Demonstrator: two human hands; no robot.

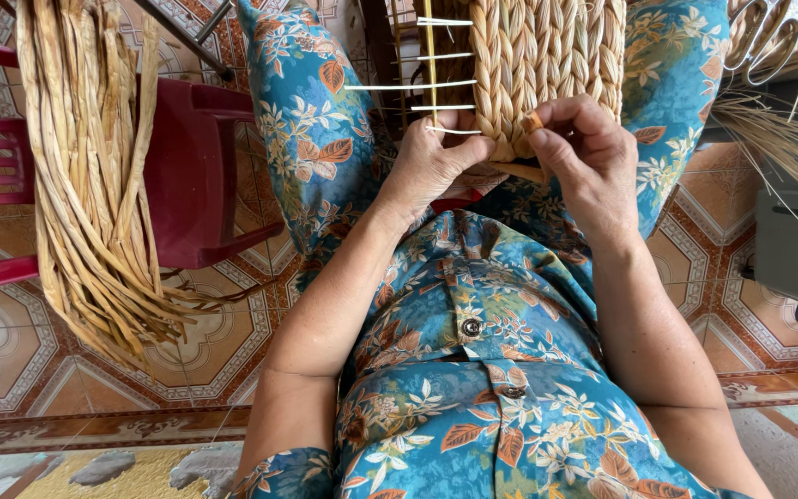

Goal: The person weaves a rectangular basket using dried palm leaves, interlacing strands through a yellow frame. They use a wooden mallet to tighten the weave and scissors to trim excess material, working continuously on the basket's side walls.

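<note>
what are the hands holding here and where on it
Both hold the woven straw panel at its lower, unfinished edge. The right hand pinches a strand end there between thumb and fingers; the left hand steadies it beside the thin white ribs.

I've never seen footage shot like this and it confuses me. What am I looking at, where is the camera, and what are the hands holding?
There is one picture, from a camera worn on a person's head, looking down at their lap. No machine: just two bare hands. The left hand and the right hand both pinch the lower edge of a half-woven basket of thick tan fibre, with thin pale ribs sticking out where weaving is unfinished. To the person's left, a bundle of dried strands hangs over a red plastic chair. Below is a patterned tile floor.
</note>
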